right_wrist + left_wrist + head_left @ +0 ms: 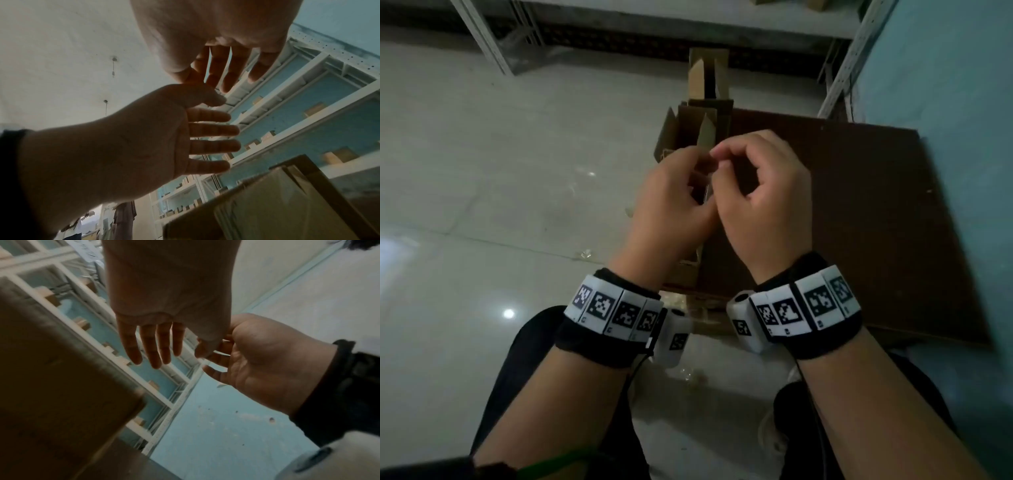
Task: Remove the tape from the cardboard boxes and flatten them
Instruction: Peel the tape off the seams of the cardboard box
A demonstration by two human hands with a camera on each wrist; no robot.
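Observation:
Both hands are raised close together above an open cardboard box on the floor. My right hand curls its thumb and forefinger into a pinch against the tip of my left thumb. A thin pale tape strip seems to hang between the palms, blurred. My left hand shows straight, spread fingers in the right wrist view, its thumb up against the right hand. A second open box stands farther back. The nearest box has glossy clear tape on its face.
A dark brown flat board lies on the floor at the right, against a blue wall. White metal shelving runs along the back. Small clear tape scraps lie on the pale tiled floor. My knees are at the bottom.

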